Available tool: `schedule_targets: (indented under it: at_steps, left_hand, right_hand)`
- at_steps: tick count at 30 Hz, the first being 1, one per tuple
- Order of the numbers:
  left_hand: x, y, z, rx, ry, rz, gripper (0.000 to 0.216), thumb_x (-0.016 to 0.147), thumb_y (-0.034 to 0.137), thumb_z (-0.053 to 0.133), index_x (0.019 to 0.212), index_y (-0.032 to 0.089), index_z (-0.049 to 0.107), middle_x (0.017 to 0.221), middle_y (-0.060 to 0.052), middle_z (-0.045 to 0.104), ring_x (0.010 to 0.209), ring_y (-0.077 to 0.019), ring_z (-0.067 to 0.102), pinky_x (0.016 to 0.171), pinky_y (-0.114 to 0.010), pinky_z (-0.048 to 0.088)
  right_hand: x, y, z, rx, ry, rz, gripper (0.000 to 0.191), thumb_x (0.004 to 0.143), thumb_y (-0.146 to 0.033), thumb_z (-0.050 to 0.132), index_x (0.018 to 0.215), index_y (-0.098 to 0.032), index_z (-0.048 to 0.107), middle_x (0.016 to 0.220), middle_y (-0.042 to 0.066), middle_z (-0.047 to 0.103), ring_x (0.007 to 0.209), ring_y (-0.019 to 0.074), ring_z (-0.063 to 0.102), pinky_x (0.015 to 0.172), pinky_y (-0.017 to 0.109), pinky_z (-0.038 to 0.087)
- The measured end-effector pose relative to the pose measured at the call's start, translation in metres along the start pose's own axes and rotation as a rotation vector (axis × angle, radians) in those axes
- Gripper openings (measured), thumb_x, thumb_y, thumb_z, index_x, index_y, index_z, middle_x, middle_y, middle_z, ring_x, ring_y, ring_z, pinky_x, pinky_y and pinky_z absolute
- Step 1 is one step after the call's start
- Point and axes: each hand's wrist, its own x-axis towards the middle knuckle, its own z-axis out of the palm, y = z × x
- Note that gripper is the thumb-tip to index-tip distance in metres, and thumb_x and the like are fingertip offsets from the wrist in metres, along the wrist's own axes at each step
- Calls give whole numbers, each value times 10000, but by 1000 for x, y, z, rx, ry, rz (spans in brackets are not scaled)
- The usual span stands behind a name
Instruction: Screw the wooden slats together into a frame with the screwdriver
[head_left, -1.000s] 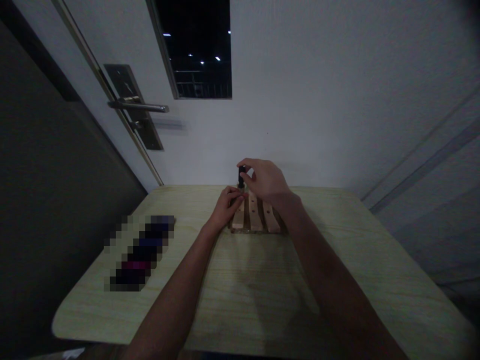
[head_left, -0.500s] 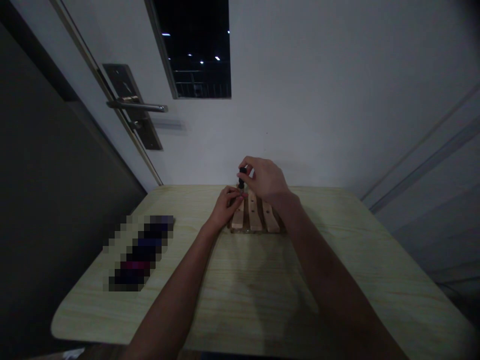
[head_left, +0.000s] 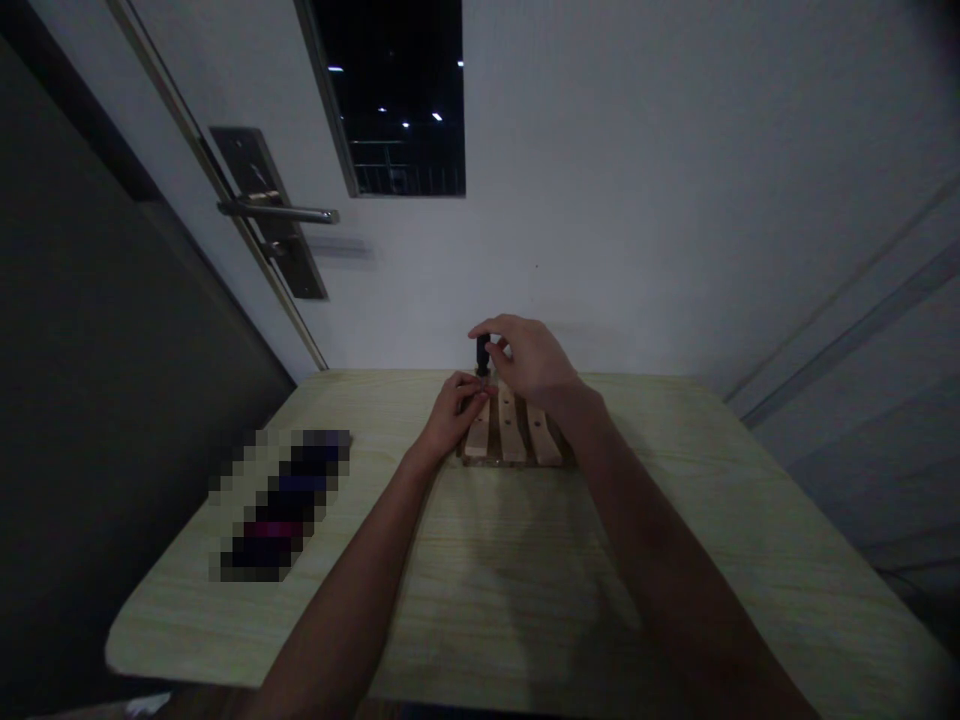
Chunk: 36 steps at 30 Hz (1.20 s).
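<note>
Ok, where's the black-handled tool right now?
Near the middle of the head view, the black-handled tool stands upright at the right hand, just above the left hand.

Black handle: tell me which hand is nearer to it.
Right. The right hand has its fingers on the black handle; the left hand is lower, at the leftmost wooden piece.
</note>
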Motion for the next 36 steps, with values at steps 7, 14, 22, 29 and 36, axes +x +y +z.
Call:
schedule_targets:
  at_steps: [7,14,22,29,36]
  left_hand:
    - [-1,0,-1,0,-3,-2,203,860,304,518,905,180,672,945,-59,531,951,-184,521,879,-344,435]
    - [1,2,-2,11,-16,-3,188,856,279,521,896,177,674,936,-57,525,946,-182,513,876,-343,433]
    - [1,3,-2,13,-18,-3,197,861,286,509,856,174,670,924,-59,521,939,-182,509,877,-343,430]
    - [1,2,-2,13,-10,-14,183,853,274,518,836,169,667,932,-57,515,936,-178,510,884,-341,431]
    - [1,3,-2,10,-18,-21,177,848,259,522,881,162,666,936,-61,516,936,-182,509,879,-345,432]
  right_hand:
    - [0,-1,-2,-65,-5,60,256,827,-141,508,1041,-199,634,1004,53,655,822,157,583,832,311,411]
    - [3,-7,-3,-68,-8,107,162,806,-202,591,957,-174,642,918,49,651,735,133,567,721,275,418]
    - [3,-8,-3,-26,26,70,251,795,-173,568,1039,-201,623,1017,46,648,695,123,566,763,284,436]
    - [3,-3,-1,3,0,83,257,813,-151,530,1037,-196,648,1053,48,666,754,138,606,811,295,437]
    - [3,-5,-2,-18,14,133,146,783,-221,618,914,-164,653,901,51,682,720,135,589,705,269,430]
